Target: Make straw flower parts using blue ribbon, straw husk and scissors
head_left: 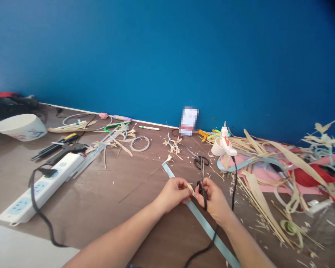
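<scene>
My left hand [173, 192] pinches a small pale straw piece [190, 187] just above a long light-blue strip [201, 220] lying diagonally on the brown table. My right hand [214, 199] grips black-handled scissors [202, 178] with the blades pointing up and away, right beside the straw piece. Both hands are closed and almost touch over the strip.
A white glue gun [225, 142] with a black cord stands right of centre. A second pair of scissors [197, 159] lies behind the hands. Straw leaves and pink paper [257, 178] crowd the right. A white power strip [41, 186], tools and a white bowl [21, 126] sit left.
</scene>
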A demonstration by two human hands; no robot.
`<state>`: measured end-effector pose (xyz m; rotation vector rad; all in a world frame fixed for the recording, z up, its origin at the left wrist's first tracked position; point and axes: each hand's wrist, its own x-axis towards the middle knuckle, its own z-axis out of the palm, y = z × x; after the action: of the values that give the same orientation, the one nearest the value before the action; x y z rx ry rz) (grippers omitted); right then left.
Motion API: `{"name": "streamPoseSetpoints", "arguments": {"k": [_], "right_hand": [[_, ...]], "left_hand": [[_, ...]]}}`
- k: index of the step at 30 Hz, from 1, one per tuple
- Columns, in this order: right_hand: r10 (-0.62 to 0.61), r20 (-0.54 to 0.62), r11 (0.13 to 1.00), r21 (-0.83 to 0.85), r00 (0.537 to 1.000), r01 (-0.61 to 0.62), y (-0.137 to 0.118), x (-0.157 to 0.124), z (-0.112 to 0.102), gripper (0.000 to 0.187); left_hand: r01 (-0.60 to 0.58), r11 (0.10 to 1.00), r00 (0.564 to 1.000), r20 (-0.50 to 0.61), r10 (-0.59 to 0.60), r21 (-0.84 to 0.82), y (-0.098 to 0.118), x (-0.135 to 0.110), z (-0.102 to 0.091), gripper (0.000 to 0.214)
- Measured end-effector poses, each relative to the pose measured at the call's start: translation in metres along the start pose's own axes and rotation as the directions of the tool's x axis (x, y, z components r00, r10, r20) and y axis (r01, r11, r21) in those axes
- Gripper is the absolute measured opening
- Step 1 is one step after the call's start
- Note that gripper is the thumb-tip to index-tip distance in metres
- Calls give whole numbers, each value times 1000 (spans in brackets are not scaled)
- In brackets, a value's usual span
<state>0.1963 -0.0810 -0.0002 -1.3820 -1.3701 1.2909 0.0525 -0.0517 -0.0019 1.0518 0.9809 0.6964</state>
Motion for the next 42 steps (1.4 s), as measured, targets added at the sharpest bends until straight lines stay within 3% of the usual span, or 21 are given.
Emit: {"name": "streamPoseSetpoints", "arguments": {"k": [6, 13, 22, 28, 31, 42], "right_hand": [[11, 15, 1000, -2, 1000, -11, -5, -1, 3, 24], [-16, 17, 1000, -1, 1000, 16, -5, -1, 2, 26], [-54, -31, 996, -74, 998, 52, -3, -1, -4, 22], [-60, -17, 903, -427, 998, 47, -3, -7, -21, 27], [-57, -9, 855, -517, 998, 44, -3, -10, -25, 26], [-35, 33, 869, -493, 999, 46, 2, -11, -31, 29]], "left_hand": [[52, 985, 998, -35, -58, -164, 0, 3, 0, 6], [161, 947, 986, 78, -145, -276, 3, 3, -4, 12], [116, 950, 993, 35, -111, -288, 1, 4, -8, 16], [42, 965, 999, -3, -44, -259, 8, 6, -15, 22], [-14, 972, 999, -43, 4, -234, 11, 5, -17, 24], [-41, 988, 994, -108, 25, -149, 12, 6, -18, 16]]}}
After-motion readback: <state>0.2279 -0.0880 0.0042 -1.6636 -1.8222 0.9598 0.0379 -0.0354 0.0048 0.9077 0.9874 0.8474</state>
